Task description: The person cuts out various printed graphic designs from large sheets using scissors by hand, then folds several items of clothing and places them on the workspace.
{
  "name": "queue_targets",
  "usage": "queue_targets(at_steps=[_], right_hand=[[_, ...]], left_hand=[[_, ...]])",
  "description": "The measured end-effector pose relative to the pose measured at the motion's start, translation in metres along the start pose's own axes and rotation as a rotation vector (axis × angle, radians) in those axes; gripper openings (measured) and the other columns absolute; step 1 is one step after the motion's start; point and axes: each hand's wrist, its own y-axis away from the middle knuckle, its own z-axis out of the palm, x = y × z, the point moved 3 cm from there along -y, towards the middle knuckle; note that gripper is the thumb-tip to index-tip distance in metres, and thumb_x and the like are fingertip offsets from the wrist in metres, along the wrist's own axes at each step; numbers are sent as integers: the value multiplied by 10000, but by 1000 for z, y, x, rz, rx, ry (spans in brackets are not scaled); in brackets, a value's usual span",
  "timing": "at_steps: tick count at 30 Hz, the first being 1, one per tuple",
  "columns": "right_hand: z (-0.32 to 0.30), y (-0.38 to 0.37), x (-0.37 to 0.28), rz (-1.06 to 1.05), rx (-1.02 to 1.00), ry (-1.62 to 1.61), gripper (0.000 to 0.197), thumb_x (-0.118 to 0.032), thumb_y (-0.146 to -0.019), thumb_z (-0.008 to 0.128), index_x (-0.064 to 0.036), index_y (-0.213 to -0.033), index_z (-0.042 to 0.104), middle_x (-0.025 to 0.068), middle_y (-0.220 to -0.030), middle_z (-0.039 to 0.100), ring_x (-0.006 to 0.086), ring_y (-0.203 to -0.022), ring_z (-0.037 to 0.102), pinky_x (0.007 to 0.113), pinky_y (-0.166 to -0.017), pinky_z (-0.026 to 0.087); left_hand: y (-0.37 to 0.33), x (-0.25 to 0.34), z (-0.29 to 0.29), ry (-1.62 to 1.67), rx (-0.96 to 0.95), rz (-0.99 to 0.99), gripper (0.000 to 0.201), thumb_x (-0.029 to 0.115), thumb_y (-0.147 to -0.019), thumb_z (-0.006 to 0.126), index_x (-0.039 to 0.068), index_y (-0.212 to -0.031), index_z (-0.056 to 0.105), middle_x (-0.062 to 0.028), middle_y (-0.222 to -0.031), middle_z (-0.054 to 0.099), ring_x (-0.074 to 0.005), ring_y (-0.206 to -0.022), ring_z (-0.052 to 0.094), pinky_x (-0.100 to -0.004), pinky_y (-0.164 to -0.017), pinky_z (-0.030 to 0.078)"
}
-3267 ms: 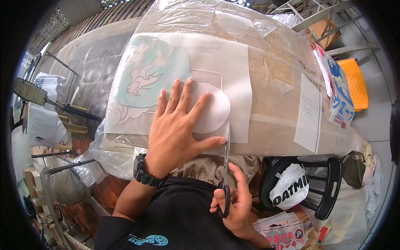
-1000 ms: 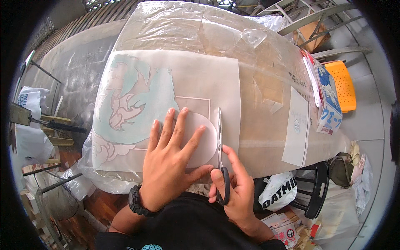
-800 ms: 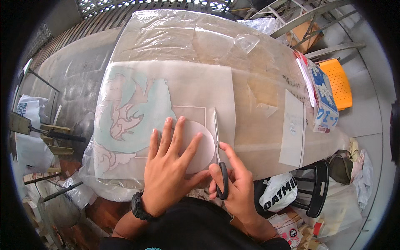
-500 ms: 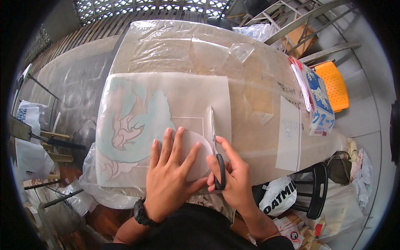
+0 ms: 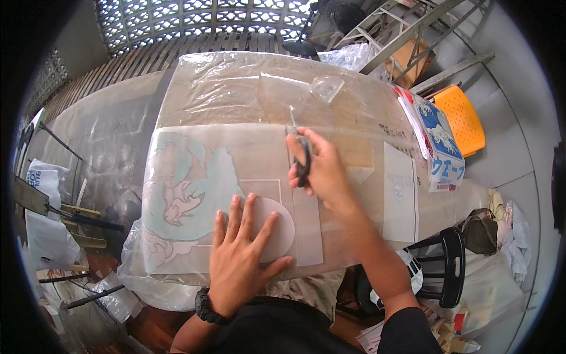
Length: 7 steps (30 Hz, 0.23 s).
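Note:
My left hand point(image 5: 244, 262) lies flat with spread fingers on a round pale disc point(image 5: 282, 227) and the large translucent sheet point(image 5: 194, 256). On the sheet's left side is a teal and pink drawing point(image 5: 206, 183) with curling shapes. In my right hand point(image 5: 318, 168) are scissors point(image 5: 302, 159) with black handles, slightly blurred, their blades pointing away past the sheet's far edge. A cut line runs from that edge toward me, setting a pale strip point(image 5: 308, 242) beside the main part of the sheet. The strip's upper part is partly hidden by my right hand.
Clear plastic covers the table point(image 5: 230, 88). At its right lie a smaller white sheet point(image 5: 400, 200) and a blue-and-white printed packet point(image 5: 439, 130), with an orange perforated seat point(image 5: 463, 121) beyond. A black stool point(image 5: 451, 265) stands near right; a metal ladder point(image 5: 407, 41) leans far right.
My right hand has moved the scissors away from me to the sheet's far edge, and the cut now runs to that edge. My left hand keeps its place on the disc. The view has tilted up slightly.

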Motion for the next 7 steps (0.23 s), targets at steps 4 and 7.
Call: queue_targets(at_steps=[4,7], right_hand=[[-23,28,-8,-319,73,508,696,-345,-923,762,-96,-1496,455,73,-732,696,144,-584,668,217,-497,483],[-36,59,20,-656,-117,1076,851,-414,-867,806,-203,-1569,372,112,-1033,771,283,-870,734,290,-866,556]], left_hand=[[1,-2,0,32,17,-12,725,510,-793,771,160,-1402,590,-209,-1605,333,-423,-1494,282,-566,-1204,222],[1,-2,0,39,16,-5,745,518,-782,781,171,-1412,584,-198,-1611,330,-425,-1496,278,-569,-1207,215]])
